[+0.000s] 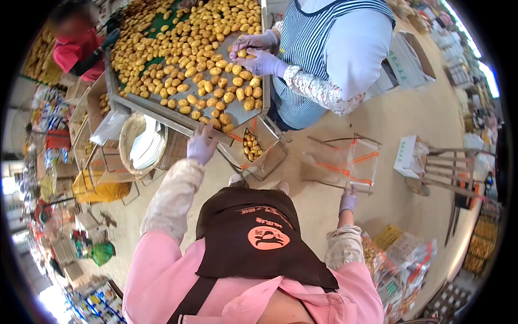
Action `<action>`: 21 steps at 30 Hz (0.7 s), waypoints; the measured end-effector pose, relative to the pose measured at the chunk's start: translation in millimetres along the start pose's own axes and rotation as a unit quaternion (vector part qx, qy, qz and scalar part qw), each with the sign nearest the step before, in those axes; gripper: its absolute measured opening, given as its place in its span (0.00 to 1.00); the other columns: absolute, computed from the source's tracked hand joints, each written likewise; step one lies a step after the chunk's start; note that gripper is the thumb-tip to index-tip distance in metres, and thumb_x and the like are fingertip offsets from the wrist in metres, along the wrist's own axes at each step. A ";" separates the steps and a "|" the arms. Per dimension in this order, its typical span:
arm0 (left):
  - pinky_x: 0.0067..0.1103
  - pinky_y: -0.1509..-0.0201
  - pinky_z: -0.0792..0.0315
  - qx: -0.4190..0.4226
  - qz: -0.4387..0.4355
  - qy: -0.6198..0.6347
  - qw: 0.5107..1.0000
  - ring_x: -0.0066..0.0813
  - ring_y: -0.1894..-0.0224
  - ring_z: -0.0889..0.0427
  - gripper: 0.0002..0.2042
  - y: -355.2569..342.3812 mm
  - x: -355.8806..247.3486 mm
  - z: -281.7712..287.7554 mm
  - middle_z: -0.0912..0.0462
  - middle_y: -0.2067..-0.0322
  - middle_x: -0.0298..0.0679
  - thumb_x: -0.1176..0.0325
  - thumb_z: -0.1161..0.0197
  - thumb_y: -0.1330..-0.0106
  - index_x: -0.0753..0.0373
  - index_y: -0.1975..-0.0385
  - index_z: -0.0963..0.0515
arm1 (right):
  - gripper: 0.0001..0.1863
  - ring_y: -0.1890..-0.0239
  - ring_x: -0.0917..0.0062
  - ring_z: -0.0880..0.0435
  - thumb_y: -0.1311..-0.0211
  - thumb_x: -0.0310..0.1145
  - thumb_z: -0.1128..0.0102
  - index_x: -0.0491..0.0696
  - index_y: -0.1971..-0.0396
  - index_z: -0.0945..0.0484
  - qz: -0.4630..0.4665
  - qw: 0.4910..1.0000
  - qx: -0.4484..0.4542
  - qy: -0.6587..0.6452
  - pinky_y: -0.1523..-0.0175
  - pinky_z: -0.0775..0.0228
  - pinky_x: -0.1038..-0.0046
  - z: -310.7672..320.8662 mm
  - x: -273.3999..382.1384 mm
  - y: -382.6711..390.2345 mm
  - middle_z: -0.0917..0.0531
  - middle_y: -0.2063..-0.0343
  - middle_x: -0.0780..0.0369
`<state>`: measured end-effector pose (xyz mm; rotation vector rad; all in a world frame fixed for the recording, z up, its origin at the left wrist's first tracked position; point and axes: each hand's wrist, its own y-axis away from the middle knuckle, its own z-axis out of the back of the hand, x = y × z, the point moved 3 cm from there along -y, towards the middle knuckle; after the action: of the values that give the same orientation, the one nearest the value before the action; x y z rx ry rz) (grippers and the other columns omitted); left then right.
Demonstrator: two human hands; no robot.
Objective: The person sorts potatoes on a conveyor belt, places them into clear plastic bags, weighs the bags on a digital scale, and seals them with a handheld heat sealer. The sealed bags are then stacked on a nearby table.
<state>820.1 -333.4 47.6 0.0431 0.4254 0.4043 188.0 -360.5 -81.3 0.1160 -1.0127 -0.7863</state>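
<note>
My left hand (202, 144), in a pale lilac glove, rests with fingers apart at the wooden rim (162, 114) of a sorting table covered with yellow potatoes (183, 75). My right hand (348, 200), gloved alike, grips the near end of a metal folding frame (370, 181), which has orange straps (345, 167) and clear plastic. Just beyond my left hand, below the table's corner, a framed container (266, 157) holds small potatoes (252, 146).
A co-worker (329, 59) handles potatoes at the table; another person (81, 54) stands far left. A basket (130, 137) of white sheets is left. A white box (406, 155), wooden rack (448, 173) and filled bags (404, 259) are right.
</note>
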 end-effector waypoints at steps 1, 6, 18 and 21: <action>0.41 0.31 0.38 0.005 0.000 -0.030 1.000 0.54 0.31 0.37 0.34 -25.9 4.1 5.0 0.38 0.30 0.50 0.51 0.36 0.39 0.51 0.32 0.35 | 0.23 0.71 0.76 0.24 0.35 0.36 0.43 0.45 0.41 0.27 0.046 0.997 0.031 0.055 0.62 0.26 0.71 -0.3 3.2 32.0 0.20 0.65 0.58; 0.40 0.27 0.44 0.114 0.058 -0.065 0.990 0.54 0.27 0.46 0.38 -133.4 15.6 14.2 0.43 0.28 0.50 0.42 0.33 0.44 0.48 0.33 0.33 | 0.23 0.65 0.71 0.19 0.34 0.40 0.43 0.44 0.42 0.24 0.057 0.968 0.130 0.205 0.55 0.25 0.69 6.8 -38.4 194.9 0.16 0.61 0.56; 0.42 0.39 0.28 0.143 0.004 -0.107 0.984 0.48 0.34 0.33 0.26 -161.3 8.4 -22.6 0.34 0.37 0.45 0.49 0.33 0.40 0.35 0.40 0.28 | 0.20 0.66 0.79 0.20 0.33 0.43 0.43 0.49 0.46 0.22 -0.402 0.912 0.044 0.073 0.66 0.28 0.74 76.0 -189.7 473.2 0.18 0.61 0.66; 0.43 0.42 0.27 0.140 -0.017 -0.091 0.986 0.48 0.35 0.31 0.21 -170.0 26.5 -26.8 0.33 0.39 0.46 0.52 0.35 0.37 0.38 0.44 0.26 | 0.20 0.67 0.80 0.21 0.33 0.42 0.43 0.48 0.47 0.22 -0.365 0.923 0.074 0.094 0.66 0.30 0.75 54.5 -171.5 468.0 0.19 0.62 0.66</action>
<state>894.5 -480.5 -8.3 0.3424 0.2987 0.3014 346.2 102.5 28.3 0.7199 -0.8372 -1.3433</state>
